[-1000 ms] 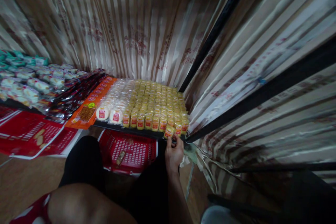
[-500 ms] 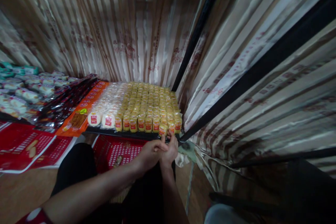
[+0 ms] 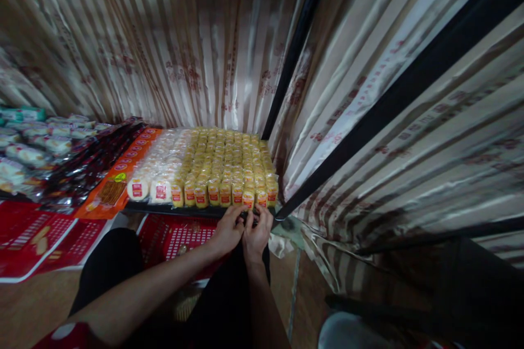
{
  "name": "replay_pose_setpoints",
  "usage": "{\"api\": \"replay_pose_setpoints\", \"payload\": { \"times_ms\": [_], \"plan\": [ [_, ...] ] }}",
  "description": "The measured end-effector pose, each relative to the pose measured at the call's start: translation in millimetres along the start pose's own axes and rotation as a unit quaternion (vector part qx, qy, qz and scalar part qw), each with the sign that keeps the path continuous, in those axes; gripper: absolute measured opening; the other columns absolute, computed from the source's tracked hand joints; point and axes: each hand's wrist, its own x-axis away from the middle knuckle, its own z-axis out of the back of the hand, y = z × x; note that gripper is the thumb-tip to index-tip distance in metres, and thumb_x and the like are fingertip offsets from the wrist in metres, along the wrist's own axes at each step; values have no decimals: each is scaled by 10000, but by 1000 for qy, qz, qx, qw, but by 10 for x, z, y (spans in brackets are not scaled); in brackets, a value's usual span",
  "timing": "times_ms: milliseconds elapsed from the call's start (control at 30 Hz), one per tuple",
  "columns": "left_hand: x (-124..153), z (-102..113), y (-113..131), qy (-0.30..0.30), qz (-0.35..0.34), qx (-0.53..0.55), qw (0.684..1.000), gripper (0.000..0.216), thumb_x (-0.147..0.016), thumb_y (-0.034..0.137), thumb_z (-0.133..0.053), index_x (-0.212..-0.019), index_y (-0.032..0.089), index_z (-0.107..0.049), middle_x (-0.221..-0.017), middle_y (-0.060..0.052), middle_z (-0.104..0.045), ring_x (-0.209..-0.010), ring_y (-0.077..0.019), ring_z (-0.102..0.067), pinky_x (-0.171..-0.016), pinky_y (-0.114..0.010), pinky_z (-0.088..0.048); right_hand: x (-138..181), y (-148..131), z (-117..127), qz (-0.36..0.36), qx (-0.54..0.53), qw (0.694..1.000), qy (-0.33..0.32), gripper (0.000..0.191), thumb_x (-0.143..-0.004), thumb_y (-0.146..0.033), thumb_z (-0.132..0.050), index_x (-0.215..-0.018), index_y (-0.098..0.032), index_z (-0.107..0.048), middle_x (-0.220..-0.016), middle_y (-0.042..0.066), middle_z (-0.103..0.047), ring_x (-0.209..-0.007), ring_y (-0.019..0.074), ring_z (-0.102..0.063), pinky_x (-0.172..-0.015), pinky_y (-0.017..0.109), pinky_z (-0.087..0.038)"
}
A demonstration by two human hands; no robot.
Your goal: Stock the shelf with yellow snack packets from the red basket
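Both hands meet at the front edge of a black shelf [image 3: 180, 209], below rows of small yellow wrapped cakes [image 3: 225, 192]. My left hand [image 3: 228, 230] has its fingers bent, their tips at the lower left of one wrapped cake [image 3: 248, 198] that stands slightly forward in the front row. Close beside it, my right hand [image 3: 256, 234] is curled, with its fingertips at the lower right of that cake and against the neighbouring pack. Both hands seem closed on the cake's lower end; the undersides of the fingers are hidden.
White round wrapped cakes [image 3: 137, 190] adjoin on the left, then an orange snack bag [image 3: 110, 191], dark shiny packs [image 3: 82, 174] and white packs [image 3: 28, 155]. A red perforated basket [image 3: 184, 237] sits below the shelf. Black poles [image 3: 352, 150] and striped curtain [image 3: 229, 54] border the right and back.
The forward cake has gone back and up, closer in line with the front row. My left hand has drawn slightly left, and its fingers no longer cross over my right hand. The view has shifted slightly.
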Motion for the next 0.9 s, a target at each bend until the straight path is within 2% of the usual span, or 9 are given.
{"api": "replay_pose_setpoints", "payload": {
  "times_ms": [100,233,300,500,667,900],
  "plan": [
    [-12,-10,-40,-2,3,-16,1000,470,-716,12,-402,-1138,185,-516,-1130,-64,-502,-947,-129,-531,-911,-298,-446,32,13,11,13,10,1000,10,291,-865,-253,-376,-1054,-138,-566,-1054,128,-505,-1067,207,-471,-906,392,-406],
    [-29,-11,-72,-9,0,-47,999,499,-726,19,-379,-1181,193,-485,-1139,-54,-478,-865,-106,-540,-881,-273,-463,55,34,2,29,20,999,6,325,-870,-210,-348,-1088,-146,-581,-1094,128,-476,-1075,197,-469,-909,374,-413],
    [-37,-13,-85,-14,-7,-61,998,513,-724,16,-367,-1194,190,-476,-1146,-54,-471,-884,-107,-538,-890,-267,-460,58,37,-6,29,28,999,3,338,-869,-202,-344,-1105,-146,-580,-1095,130,-477,-1061,197,-475,-904,377,-417],
    [-34,-15,-117,-28,-38,-111,993,552,-734,27,-373,-1253,207,-423,-1220,-59,-429,-1103,-147,-468,-979,-300,-408,71,2,-10,18,41,999,24,363,-864,-208,-342,-1155,-142,-548,-1173,153,-459,-1115,222,-446,-915,413,-403],
    [-9,-25,-73,-40,-81,-171,981,443,-821,145,-384,-1258,211,-407,-1217,-77,-427,-1074,-171,-492,-934,-315,-455,104,47,-20,62,101,992,29,374,-860,-204,-347,-1193,-173,-514,-1297,145,-419,-1186,257,-381,-919,481,-381],
    [-91,-111,-99,-31,-105,-257,960,377,-882,266,-363,-1252,202,-391,-1204,-86,-433,-1084,-189,-487,-898,-336,-483,85,112,-41,78,110,991,-1,410,-863,-203,-339,-1256,-142,-437,-1311,144,-440,-1223,230,-352,-955,463,-365]
  ]
}}
